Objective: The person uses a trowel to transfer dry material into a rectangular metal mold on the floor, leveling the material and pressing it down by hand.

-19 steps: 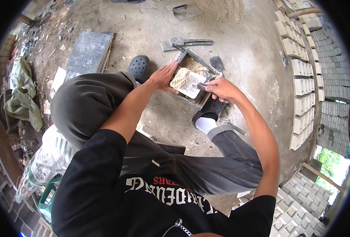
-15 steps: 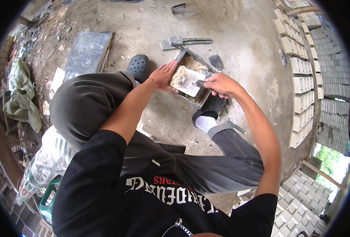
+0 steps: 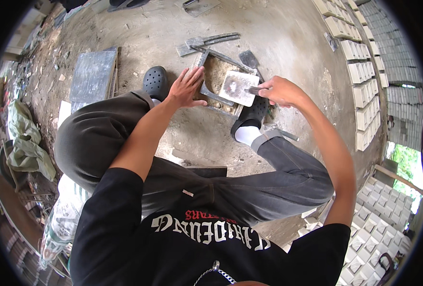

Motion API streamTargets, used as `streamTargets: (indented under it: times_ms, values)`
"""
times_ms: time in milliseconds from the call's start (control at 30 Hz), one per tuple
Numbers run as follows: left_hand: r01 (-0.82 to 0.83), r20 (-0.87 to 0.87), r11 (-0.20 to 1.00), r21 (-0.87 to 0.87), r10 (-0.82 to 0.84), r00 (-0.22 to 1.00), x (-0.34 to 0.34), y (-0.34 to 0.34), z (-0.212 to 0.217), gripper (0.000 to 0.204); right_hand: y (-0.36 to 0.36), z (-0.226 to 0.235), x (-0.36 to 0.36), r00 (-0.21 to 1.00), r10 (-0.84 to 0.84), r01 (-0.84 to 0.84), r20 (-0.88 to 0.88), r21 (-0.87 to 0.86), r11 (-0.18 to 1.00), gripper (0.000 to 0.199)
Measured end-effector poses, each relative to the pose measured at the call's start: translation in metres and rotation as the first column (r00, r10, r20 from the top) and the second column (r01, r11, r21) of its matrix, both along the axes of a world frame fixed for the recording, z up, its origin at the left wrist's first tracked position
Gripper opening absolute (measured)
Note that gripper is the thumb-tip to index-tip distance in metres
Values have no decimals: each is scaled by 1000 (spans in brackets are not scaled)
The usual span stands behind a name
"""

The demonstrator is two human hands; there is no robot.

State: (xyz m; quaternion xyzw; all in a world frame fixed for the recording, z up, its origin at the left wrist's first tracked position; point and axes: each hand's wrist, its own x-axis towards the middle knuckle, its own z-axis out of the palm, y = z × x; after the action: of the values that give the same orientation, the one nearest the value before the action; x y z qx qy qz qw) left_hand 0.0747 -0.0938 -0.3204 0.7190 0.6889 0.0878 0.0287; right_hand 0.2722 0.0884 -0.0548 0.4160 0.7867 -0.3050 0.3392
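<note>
A metal mould frame (image 3: 217, 98) lies on the floor between my feet, with pale, crumbly sand-like mix (image 3: 214, 71) inside it. My left hand (image 3: 187, 89) rests at the frame's left side, its fingers spread and nothing in its grasp. The fingers of my right hand (image 3: 280, 90) are closed round the short dark handle of a square flat plate (image 3: 240, 82). That plate is over the right part of the frame, tilted, its face dusted with pale powder and dark in the middle. It hides part of the mix.
Beyond the frame lie a flat metal tool with long bars (image 3: 214, 39) and a small dark blade (image 3: 248, 58). A handled plate (image 3: 197, 6) lies farther off. Grey boards (image 3: 92, 74) are stacked at left; pale moulded blocks (image 3: 359, 62) line the right. My clogs (image 3: 155, 82) flank the frame.
The square plate has lifted and shifted right relative to the frame with my right hand, uncovering mix and a curved inner edge. My left hand stays by the frame's left side. The whole view has shifted.
</note>
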Motion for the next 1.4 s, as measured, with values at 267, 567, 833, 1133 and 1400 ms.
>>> streamTargets:
  times_ms: [267, 567, 833, 1133, 1400]
  values:
    - [10, -60, 995, -95, -16, 998, 12, 7, 30, 111, 10, 26, 93, 994, -60, 75, -93, 163, 984, 35]
    - [-470, 51, 856, -213, 490, 870, 110, -18, 14, 106, 16, 17, 133, 988, -90, 104, -128, 111, 988, 34]
    - [-492, 62, 609, -622, 665, 744, 194, 36, 38, 94, 22, 30, 128, 970, -10, 54, -242, 175, 983, 32]
    - [-672, -54, 499, -547, 780, 624, 167, 42, 31, 47, 27, 49, 136, 983, 3, 46, -181, 263, 964, 33]
    - [-717, -75, 414, -561, 837, 542, 165, 51, 36, 45, 35, 42, 145, 962, 48, 46, -267, 336, 941, 33]
